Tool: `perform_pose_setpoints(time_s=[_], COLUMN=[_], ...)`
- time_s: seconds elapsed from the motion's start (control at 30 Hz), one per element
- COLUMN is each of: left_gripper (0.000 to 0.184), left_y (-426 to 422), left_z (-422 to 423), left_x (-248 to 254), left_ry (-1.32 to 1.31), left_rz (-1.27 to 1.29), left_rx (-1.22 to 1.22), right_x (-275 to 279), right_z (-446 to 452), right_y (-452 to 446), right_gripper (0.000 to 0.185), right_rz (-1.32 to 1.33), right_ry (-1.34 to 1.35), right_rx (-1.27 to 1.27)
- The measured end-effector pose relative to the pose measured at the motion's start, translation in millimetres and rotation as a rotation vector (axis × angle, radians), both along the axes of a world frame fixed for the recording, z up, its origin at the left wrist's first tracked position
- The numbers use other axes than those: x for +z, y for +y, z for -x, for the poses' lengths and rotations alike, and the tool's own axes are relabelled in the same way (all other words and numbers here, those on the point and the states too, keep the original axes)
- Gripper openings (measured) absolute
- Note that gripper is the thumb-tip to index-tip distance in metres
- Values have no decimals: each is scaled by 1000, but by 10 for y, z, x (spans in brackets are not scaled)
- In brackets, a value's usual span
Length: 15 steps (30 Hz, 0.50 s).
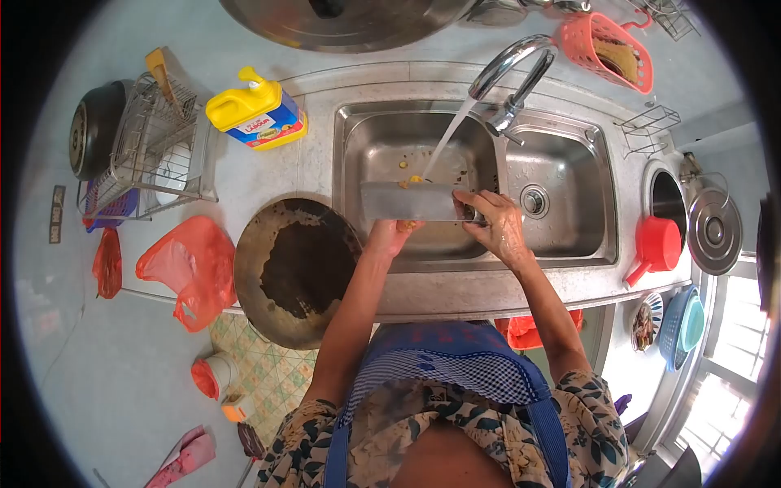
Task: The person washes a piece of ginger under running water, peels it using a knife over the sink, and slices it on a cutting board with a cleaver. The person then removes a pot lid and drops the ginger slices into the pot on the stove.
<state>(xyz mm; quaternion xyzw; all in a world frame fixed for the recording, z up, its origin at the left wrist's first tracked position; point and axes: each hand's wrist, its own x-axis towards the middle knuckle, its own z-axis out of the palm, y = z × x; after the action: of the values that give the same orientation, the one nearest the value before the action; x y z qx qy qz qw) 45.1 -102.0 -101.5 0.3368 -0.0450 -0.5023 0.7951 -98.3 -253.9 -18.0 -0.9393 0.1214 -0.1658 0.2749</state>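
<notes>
Over the left sink basin (366, 163), a cleaver with a broad grey blade (411, 201) lies level between my hands. My right hand (495, 224) is closed round its handle end. At the blade's near edge, my left hand (392, 236) has its fingers under the blade, closed on something small and yellowish-brown that is mostly hidden. Water (451, 134) runs from the curved faucet (508, 57) and comes down just behind the blade. Small yellow and dark bits are scattered on the basin floor behind the blade.
A large wok (301, 276) sits left of the sink at the counter edge. Farther left are a red plastic bag (195, 260), a yellow-blue detergent jug (260, 114) and a wire dish rack (154, 146). The right basin (557, 179) is beside my right hand; a red dipper (657, 244) lies beyond.
</notes>
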Motion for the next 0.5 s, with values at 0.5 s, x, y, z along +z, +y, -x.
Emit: perform_pose_setpoints(time_s=[0.5], left_gripper=[20], left_y=[55], left_z=[30], left_x=[311], left_ry=[85], left_rz=[5], left_rx=[-25], right_x=[-420], right_z=[-20], right_y=[-755], right_gripper=[39], right_rz=[-18], right_ry=[8], right_rx=[-167])
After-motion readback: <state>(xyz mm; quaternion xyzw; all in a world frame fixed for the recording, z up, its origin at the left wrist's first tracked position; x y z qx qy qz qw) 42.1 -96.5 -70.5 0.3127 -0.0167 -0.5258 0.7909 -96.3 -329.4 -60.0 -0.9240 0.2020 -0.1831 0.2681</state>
